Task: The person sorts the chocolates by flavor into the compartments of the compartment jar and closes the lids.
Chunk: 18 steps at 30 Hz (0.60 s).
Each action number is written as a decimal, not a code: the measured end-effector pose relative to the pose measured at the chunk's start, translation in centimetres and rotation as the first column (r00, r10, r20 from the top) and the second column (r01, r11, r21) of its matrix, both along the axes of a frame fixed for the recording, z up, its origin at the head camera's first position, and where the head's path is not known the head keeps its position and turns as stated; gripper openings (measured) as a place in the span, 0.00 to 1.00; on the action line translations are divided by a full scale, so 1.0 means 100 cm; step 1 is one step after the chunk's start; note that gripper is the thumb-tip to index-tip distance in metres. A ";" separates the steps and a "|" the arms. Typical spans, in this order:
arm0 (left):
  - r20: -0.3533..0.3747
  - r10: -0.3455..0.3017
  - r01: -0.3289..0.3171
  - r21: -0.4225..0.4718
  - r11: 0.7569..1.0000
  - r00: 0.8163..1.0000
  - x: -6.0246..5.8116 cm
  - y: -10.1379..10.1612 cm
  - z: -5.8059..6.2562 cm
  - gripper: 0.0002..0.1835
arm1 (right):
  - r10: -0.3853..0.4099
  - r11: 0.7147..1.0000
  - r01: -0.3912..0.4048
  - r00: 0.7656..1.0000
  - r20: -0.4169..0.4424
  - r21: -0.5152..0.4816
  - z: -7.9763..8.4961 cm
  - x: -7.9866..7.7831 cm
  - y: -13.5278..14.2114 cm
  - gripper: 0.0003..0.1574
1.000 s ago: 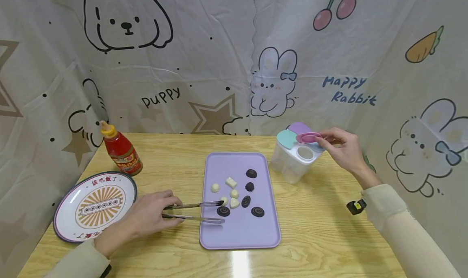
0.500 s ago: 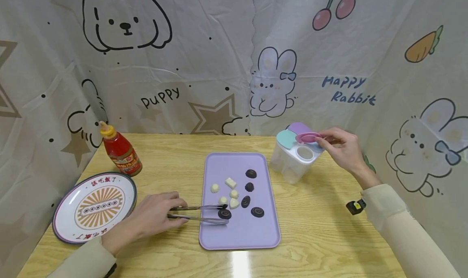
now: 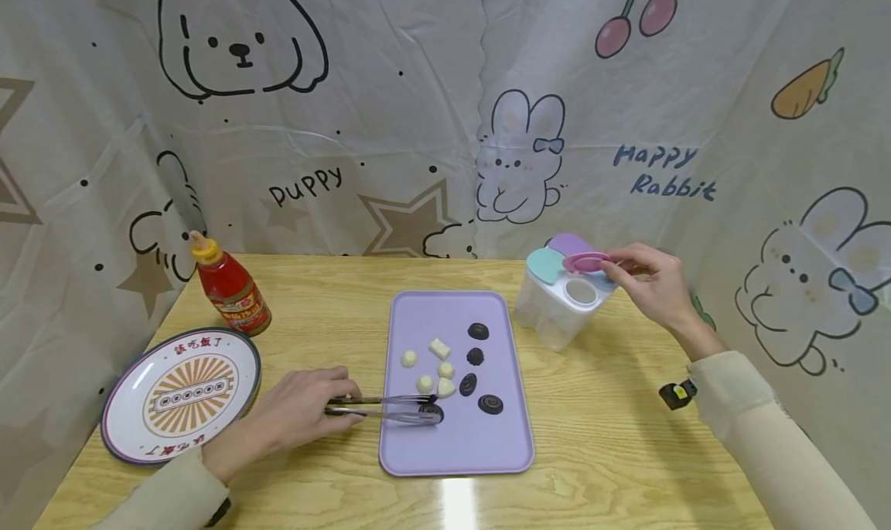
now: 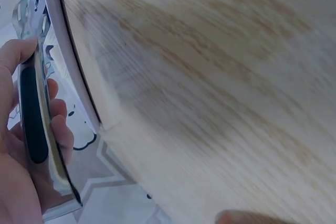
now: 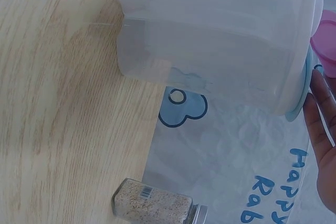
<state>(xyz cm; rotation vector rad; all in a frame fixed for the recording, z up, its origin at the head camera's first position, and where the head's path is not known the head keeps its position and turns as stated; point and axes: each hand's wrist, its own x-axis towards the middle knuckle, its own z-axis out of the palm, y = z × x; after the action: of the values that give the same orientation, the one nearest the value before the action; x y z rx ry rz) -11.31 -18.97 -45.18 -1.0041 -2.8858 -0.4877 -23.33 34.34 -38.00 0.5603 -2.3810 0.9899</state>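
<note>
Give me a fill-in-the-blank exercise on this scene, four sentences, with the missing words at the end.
The left hand holds metal ____.
The right hand pinches the ____ lid.
The red bottle stands just behind the white ____.
On its right part, the curtain reads "Happy ____".

Missing words: tongs; pink; plate; Rabbit.

Pale, creased cloth [image 3: 404,19] hangs behind the tabletop [image 3: 599,445] and along both its sides, sweeping from nine o'clock through twelve to three. A black-outlined dog drawing [image 3: 240,50] sits between ten and eleven, with "PUPPY" lettering [image 3: 307,186] at ten. Pink cherries [image 3: 615,37] hang between one and two, an orange carrot [image 3: 799,93] and blue "Happy Rabbit" lettering [image 3: 656,155] near two, a bow-wearing rabbit [image 3: 800,259] at three, a brown star [image 3: 149,286] around nine. The tabletop shows yellowish wood grain, with white glare [image 3: 459,503] at six o'clock.
</note>
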 end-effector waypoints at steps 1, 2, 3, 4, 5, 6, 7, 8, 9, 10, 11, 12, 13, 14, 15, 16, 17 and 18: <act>0.003 -0.001 0.001 0.000 1.000 1.000 0.000 0.000 0.000 0.10 | -0.003 1.000 0.003 1.000 0.000 0.002 0.000 0.000 0.000 0.09; 0.005 -0.002 0.002 0.001 1.000 1.000 0.000 0.001 0.000 0.09 | -0.006 1.000 0.006 1.000 0.001 0.003 0.000 0.000 0.000 0.09; 0.005 -0.003 0.003 0.003 1.000 1.000 0.000 0.001 0.000 0.09 | -0.008 1.000 0.008 1.000 0.002 0.004 0.000 0.001 0.000 0.09; 0.003 -0.004 0.004 0.005 1.000 1.000 0.000 0.002 0.000 0.08 | -0.010 1.000 0.010 1.000 0.003 0.004 0.001 0.001 0.000 0.09; 0.000 -0.004 0.004 0.009 1.000 1.000 -0.001 0.002 -0.001 0.08 | -0.012 1.000 0.012 1.000 0.004 0.005 0.001 0.001 0.000 0.09; -0.001 -0.004 0.004 0.017 1.000 1.000 -0.001 0.003 -0.001 0.07 | -0.013 1.000 0.013 1.000 0.006 0.004 0.001 0.001 -0.001 0.09; -0.005 -0.004 0.005 0.026 1.000 1.000 -0.001 0.004 -0.001 0.06 | -0.013 1.000 0.013 1.000 0.006 0.003 0.001 0.001 -0.001 0.09; -0.011 -0.005 0.005 0.037 0.999 1.000 -0.002 0.005 -0.001 0.06 | -0.012 1.000 0.012 1.000 0.006 0.001 0.001 0.001 -0.001 0.09; -0.018 -0.005 0.005 0.048 0.999 1.000 -0.002 0.005 -0.001 0.05 | -0.010 1.000 0.010 1.000 0.007 -0.003 0.002 0.001 -0.002 0.09; -0.027 -0.005 0.007 0.058 0.998 1.000 -0.003 0.006 -0.002 0.05 | -0.008 1.000 0.008 1.000 0.007 -0.007 0.002 0.001 -0.002 0.09; -0.035 -0.006 0.009 0.068 0.998 0.999 -0.003 0.007 -0.002 0.05 | -0.004 1.000 0.005 1.000 0.007 -0.011 0.003 0.001 -0.002 0.09; -0.043 -0.009 0.012 0.076 0.997 0.999 -0.004 0.007 -0.002 0.05 | -0.001 1.000 0.001 1.000 0.006 -0.014 0.003 0.001 -0.002 0.09; -0.049 -0.011 0.015 0.079 0.997 0.999 -0.004 0.008 -0.002 0.05 | 0.001 1.000 -0.001 1.000 0.006 -0.016 0.003 0.000 -0.002 0.09; -0.052 -0.014 0.018 0.081 0.997 0.999 -0.005 0.008 -0.002 0.05 | 0.002 1.000 -0.001 1.000 0.006 -0.018 0.003 0.000 -0.002 0.09; -0.050 -0.017 0.021 0.080 0.997 0.999 -0.005 0.009 -0.002 0.05 | 0.002 1.000 -0.002 1.000 0.007 -0.020 0.002 0.000 -0.001 0.09; -0.047 -0.020 0.024 0.080 0.997 0.999 -0.005 0.009 -0.002 0.06 | 0.003 1.000 -0.003 1.000 0.006 -0.019 0.002 0.000 -0.001 0.09; -0.042 -0.022 0.025 0.080 0.996 0.999 -0.004 0.008 -0.002 0.05 | 0.003 1.000 -0.003 1.000 0.006 -0.018 0.001 0.000 -0.001 0.09; -0.036 -0.023 0.026 0.080 0.996 0.999 -0.004 0.008 -0.002 0.05 | 0.003 1.000 -0.003 1.000 0.006 -0.018 0.001 0.000 -0.001 0.09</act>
<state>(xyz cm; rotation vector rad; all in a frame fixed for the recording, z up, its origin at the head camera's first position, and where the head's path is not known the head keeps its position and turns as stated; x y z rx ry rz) -11.72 -18.15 -45.37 -1.0271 -2.8017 -0.5768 -23.37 34.28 -37.88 0.5554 -2.3748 1.0141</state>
